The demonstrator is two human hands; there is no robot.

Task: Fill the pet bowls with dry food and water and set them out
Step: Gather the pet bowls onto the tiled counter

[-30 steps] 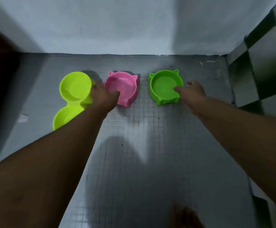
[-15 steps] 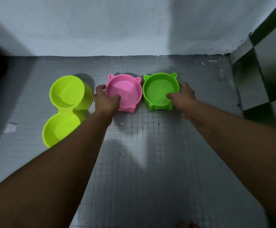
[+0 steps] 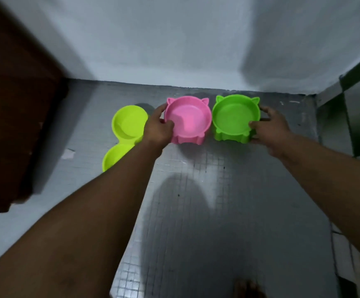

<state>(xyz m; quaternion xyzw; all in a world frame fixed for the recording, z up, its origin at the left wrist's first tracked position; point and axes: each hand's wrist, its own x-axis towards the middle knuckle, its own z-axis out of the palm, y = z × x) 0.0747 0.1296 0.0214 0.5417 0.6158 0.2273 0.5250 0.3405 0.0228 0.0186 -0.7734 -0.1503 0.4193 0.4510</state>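
Down by the tiled floor (image 3: 196,201), the pink bowl (image 3: 188,119) is gripped at its left rim by the outstretched left hand (image 3: 157,127), thumb inside. Just beside it, the green bowl (image 3: 235,117) is clasped at its right rim by the right hand (image 3: 269,127).
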